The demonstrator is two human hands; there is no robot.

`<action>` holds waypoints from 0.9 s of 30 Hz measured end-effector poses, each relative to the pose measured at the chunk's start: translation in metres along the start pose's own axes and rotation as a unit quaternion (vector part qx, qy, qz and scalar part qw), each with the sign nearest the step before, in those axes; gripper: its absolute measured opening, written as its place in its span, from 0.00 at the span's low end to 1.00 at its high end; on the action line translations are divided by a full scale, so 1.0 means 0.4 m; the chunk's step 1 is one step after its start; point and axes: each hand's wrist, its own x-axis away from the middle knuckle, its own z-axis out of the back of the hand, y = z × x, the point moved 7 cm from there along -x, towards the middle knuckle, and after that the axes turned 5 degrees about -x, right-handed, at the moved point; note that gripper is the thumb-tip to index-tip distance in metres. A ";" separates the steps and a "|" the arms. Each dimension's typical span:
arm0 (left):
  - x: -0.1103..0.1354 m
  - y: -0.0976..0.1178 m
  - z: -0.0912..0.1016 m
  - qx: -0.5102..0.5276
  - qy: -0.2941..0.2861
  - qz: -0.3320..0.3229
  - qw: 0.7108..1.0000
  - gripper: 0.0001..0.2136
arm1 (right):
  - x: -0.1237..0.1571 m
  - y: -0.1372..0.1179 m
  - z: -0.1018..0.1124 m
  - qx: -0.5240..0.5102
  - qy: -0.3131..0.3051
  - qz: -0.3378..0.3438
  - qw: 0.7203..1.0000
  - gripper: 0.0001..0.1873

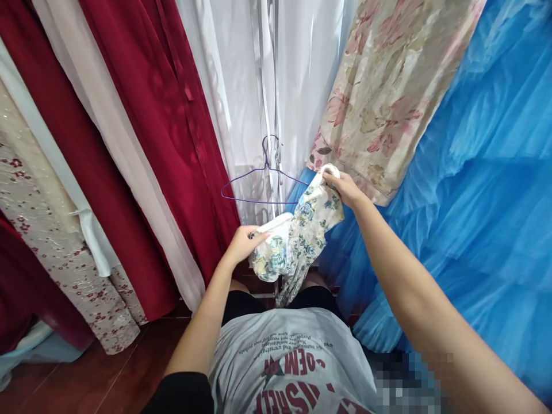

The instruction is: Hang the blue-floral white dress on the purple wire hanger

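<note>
A small white garment with a blue and yellow flower print [302,236] hangs between my two hands. My left hand [244,241] is closed on its white edge at the lower left. My right hand [345,188] is closed on its upper corner, held higher and further out. Just behind the garment an empty purple wire hanger [263,184] hangs in front of sheer white fabric [241,86]. The garment's lower end droops toward my lap.
Hanging clothes surround me: dark red dresses [155,132], a beige dress with small red flowers [52,241] at left, a pink-flowered beige dress [388,86] and a bright blue tulle skirt [483,190] at right. Dark wooden floor [86,379] shows at lower left.
</note>
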 end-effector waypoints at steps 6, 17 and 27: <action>-0.022 0.051 0.134 0.181 0.141 0.025 0.973 0.13 | -0.030 0.012 -0.199 0.004 -0.158 -0.075 0.985 0.20; -0.078 -0.070 0.391 -0.227 0.082 0.000 0.970 0.09 | -0.018 -0.087 -0.173 0.105 -0.242 -0.093 0.960 0.19; -0.323 0.004 0.363 -0.160 0.171 -0.061 0.970 0.17 | 0.023 -0.034 -0.080 0.135 -0.187 -0.069 0.970 0.17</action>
